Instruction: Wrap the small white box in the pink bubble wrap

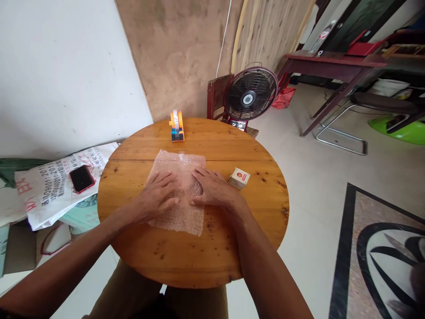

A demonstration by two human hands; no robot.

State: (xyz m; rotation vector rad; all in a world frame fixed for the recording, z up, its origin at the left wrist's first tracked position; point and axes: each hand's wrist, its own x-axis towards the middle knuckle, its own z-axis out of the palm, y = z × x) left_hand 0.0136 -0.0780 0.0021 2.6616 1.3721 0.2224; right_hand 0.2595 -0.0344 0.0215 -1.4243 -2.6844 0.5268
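A sheet of clear bubble wrap (179, 166) lies flat in the middle of a round wooden table (212, 248). My left hand (158, 192) rests palm down on the sheet's left half, fingers stretched out. On its right half lies my right hand (214, 188), also flat with fingers spread. Neither hand holds anything. Just right of my right hand stands a small white box with a red mark (239, 178), not touched. At the table's far edge sits an orange and blue tape dispenser (176, 125).
A red floor fan (250, 95) and a wooden chair (215, 95) stand behind the table. To the left, printed white sacks (49, 188) carry a dark phone (81, 178). A dark red desk (332, 66) stands at the back right.
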